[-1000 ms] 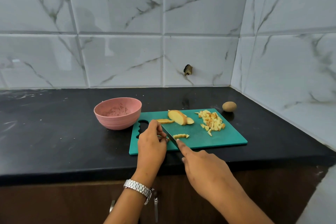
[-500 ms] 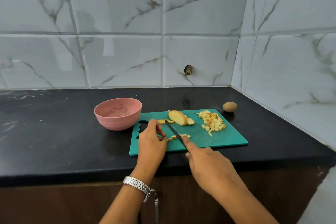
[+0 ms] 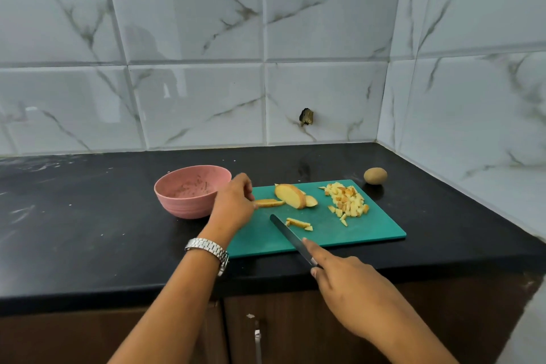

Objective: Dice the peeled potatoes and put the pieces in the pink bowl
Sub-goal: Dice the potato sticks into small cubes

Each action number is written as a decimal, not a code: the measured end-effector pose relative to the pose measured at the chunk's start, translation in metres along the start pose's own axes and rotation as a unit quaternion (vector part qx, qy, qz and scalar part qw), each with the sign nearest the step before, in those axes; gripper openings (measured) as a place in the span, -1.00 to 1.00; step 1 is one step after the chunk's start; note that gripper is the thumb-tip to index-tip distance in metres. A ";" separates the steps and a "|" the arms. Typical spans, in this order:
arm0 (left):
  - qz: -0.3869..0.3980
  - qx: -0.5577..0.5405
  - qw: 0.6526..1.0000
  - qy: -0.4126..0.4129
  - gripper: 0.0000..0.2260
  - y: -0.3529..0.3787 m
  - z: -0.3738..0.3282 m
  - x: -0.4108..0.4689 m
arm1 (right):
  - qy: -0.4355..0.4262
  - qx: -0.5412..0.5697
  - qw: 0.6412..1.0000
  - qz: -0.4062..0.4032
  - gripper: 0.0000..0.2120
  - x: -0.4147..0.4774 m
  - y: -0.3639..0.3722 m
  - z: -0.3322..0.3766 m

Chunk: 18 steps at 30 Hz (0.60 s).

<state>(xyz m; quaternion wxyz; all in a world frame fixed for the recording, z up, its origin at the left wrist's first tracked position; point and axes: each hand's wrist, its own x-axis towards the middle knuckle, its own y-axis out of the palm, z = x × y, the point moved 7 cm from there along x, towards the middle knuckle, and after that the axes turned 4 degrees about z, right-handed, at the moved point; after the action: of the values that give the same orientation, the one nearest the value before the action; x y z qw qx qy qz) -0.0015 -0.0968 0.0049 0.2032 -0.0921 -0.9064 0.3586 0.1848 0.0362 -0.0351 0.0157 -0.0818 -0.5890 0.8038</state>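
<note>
Pinching strip (image 3: 269, 203) in left grip (image 3: 236, 204), bowl (image 3: 192, 190) just at its left. Clasping knife (image 3: 291, 235) in right grip (image 3: 348, 284), forefinger on spine. Best: draw strip under blade, curl fingertips back, cut crosswise evenly, then sweep dice (image 3: 348, 201) bowlward.

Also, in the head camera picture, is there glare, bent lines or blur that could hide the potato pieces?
Head view: the tile joints on the wall bow, so the wide lens bends straight lines; head view: the glossy tiles carry soft reflections; head view: the diced pile and the green board are sharp and evenly lit; head view: the lower right corner is a pale blur.
</note>
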 end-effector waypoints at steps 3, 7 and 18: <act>0.025 0.089 0.995 0.032 -0.75 0.006 -0.004 0.012 | 0.025 -0.007 1.000 0.001 -0.50 0.004 -0.005 -0.011; 0.081 0.223 0.970 0.059 -0.73 0.030 -0.011 0.021 | 0.060 -0.003 0.998 -0.012 -0.50 0.002 -0.018 -0.032; 0.087 0.269 0.958 0.038 -0.84 0.046 -0.013 0.018 | 0.055 0.027 0.998 -0.003 -0.51 -0.006 -0.019 -0.054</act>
<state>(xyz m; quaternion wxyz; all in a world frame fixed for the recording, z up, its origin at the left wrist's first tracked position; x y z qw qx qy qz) -0.0116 -0.0496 -0.0132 0.2233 -0.1261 -0.7566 0.6016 0.1976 0.0921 -0.0324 0.0524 -0.1236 -0.5656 0.8137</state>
